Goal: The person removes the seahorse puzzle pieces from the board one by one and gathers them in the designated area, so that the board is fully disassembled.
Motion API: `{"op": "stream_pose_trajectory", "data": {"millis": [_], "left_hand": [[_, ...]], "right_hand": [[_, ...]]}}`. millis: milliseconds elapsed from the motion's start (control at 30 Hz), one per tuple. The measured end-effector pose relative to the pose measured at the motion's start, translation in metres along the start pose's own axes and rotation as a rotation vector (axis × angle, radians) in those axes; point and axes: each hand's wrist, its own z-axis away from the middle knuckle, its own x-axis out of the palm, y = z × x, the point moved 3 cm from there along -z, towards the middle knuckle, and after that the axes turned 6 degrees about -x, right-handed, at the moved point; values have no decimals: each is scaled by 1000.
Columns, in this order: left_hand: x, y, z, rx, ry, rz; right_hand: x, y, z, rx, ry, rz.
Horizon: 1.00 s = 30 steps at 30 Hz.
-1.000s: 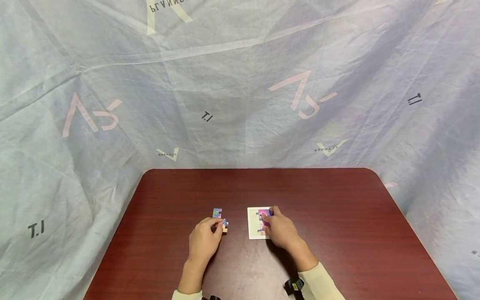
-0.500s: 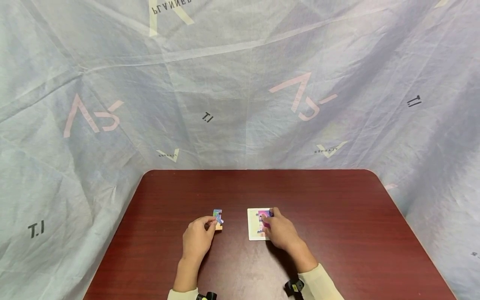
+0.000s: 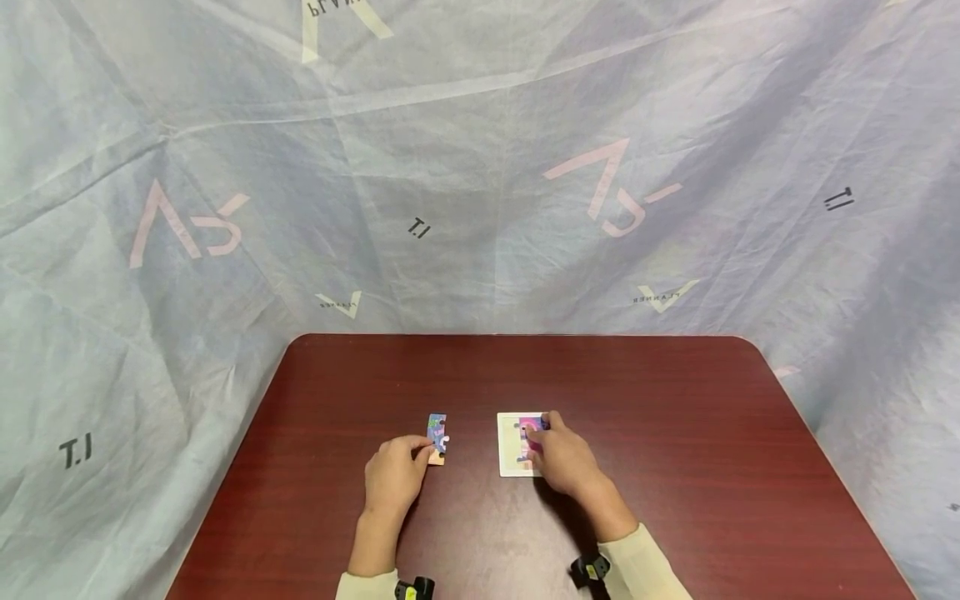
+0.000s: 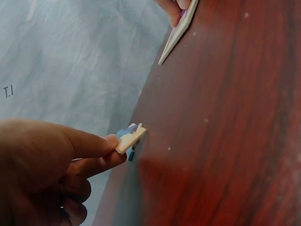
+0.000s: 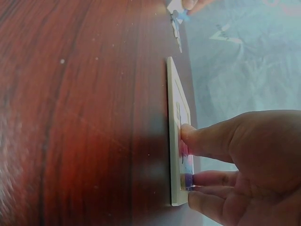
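Note:
In the head view my left hand (image 3: pixel 394 477) is left of the table's middle, pinching a jigsaw piece (image 4: pixel 131 140) between thumb and forefinger. The piece is blue and peach with a pale wooden edge, slightly tilted in the left wrist view. Another blue jigsaw piece (image 3: pixel 437 420) lies just beyond it. My right hand (image 3: pixel 567 460) rests on the white puzzle tray (image 3: pixel 508 475), its thumb on the pink and purple joined pieces (image 5: pixel 184 162) and its fingertips on their right side. The hand hides the tray's right part.
The tray's left part shows a bare cream bed (image 3: pixel 510 446). Both hands work over a dark red wooden table (image 3: pixel 645 392). Grey printed cloth (image 3: pixel 465 167) hangs behind it and at the sides.
My left hand has moved left and slightly back with the piece, which now lines up against the other blue piece. The right hand stays on the tray.

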Motion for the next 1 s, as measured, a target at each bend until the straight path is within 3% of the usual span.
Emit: {"op": "stream_pose_trajectory", "data": {"millis": [400, 1000], "left_hand": [[1, -3, -2, 9, 11, -62], [7, -7, -2, 35, 60, -78]], "right_hand": [[0, 0, 0, 1, 7, 8], [0, 0, 0, 24, -18, -10]]}}
